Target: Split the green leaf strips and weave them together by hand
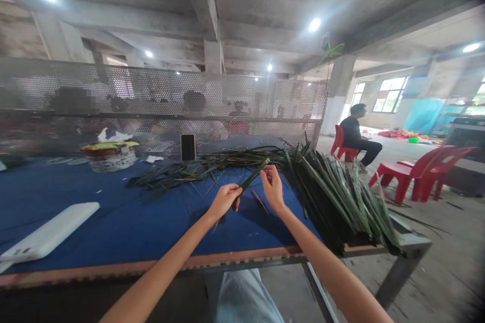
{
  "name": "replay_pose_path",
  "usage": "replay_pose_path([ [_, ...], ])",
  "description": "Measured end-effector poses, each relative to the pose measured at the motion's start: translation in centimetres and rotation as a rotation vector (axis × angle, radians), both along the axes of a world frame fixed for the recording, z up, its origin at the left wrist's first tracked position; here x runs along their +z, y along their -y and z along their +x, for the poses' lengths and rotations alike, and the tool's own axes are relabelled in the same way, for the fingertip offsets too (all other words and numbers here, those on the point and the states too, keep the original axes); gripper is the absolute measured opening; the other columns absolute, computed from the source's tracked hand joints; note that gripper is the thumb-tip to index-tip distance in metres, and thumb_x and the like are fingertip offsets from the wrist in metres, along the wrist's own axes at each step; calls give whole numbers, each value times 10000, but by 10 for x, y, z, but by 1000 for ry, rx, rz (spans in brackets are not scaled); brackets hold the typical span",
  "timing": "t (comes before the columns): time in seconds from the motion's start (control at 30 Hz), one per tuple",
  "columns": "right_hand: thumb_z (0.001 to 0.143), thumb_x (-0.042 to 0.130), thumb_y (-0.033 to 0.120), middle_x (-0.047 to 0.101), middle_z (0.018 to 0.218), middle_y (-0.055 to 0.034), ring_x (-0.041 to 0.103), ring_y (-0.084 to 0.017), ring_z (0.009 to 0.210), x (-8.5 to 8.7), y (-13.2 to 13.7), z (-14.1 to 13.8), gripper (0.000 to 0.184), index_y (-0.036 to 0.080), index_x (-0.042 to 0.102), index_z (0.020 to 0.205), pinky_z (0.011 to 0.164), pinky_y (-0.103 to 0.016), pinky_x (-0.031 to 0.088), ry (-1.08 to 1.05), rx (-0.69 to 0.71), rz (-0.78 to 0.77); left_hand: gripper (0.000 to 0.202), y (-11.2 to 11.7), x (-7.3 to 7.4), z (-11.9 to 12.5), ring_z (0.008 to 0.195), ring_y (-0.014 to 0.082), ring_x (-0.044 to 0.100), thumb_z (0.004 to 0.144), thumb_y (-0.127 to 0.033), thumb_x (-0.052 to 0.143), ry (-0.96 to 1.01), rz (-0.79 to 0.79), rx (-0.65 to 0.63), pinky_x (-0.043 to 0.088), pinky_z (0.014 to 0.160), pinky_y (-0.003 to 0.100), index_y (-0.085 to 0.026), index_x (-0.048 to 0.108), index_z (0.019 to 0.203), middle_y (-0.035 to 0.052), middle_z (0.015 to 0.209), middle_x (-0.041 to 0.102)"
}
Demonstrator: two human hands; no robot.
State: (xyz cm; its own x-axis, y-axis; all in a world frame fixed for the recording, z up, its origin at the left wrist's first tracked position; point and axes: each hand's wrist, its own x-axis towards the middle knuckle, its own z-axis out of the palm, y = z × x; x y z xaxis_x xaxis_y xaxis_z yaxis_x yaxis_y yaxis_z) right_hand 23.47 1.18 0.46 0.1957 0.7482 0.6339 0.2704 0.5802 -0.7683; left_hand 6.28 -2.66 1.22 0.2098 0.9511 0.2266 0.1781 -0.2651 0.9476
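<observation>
My left hand [223, 202] grips the lower end of a narrow green palm leaf [254, 175], which rises up and away over the blue-covered table [113, 217]. My right hand [273, 187] is raised beside the leaf's upper part, with fingertips pinched close together. Whether they hold a thin strand is hard to see. A thin brown stick [259, 202] lies on the cloth between my hands. To the right, a large stack of long palm leaves [337, 197] lies across the table end. Loose leaf strips [242, 158] spread just beyond my hands.
A white flat slab [49, 229] lies at the left. A phone [188, 147] stands upright near a woven basket [111, 160]. A perforated metal screen [162, 96] runs behind the table. A seated person [358, 136] and red plastic chairs [420, 171] are on the right.
</observation>
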Motion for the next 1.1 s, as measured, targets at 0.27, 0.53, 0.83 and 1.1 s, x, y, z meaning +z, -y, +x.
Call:
replay_pose_path([
  [0.27,753,528,605,433,417,48,379,-104,379,3,-1,1,449,166,624,751,413,-235,274,-105,309,-319,287,8,-1,2,350,110,467,819,-431,511,-69,79,-20,366,426,217,-175,519,689,-43,408,501],
  [0.53,643,681,547,386,423,78,287,-50,366,10,-7,16,398,156,635,705,376,-215,182,-424,371,-340,277,4,-2,2,342,108,459,778,-425,535,-17,29,-9,346,423,219,-168,537,676,-43,395,491],
  [0.83,657,693,564,573,636,15,401,-65,449,23,-4,22,628,165,649,1139,421,-223,295,-508,213,-141,266,10,4,1,352,105,442,785,-403,537,71,52,81,332,434,228,-165,553,666,-40,399,485],
  [1.1,702,673,543,604,652,-9,491,-82,513,36,-10,29,521,145,696,1038,440,-209,309,-547,186,-42,261,7,-4,-1,346,104,450,762,-397,538,123,51,164,354,419,221,-159,547,658,-38,401,492],
])
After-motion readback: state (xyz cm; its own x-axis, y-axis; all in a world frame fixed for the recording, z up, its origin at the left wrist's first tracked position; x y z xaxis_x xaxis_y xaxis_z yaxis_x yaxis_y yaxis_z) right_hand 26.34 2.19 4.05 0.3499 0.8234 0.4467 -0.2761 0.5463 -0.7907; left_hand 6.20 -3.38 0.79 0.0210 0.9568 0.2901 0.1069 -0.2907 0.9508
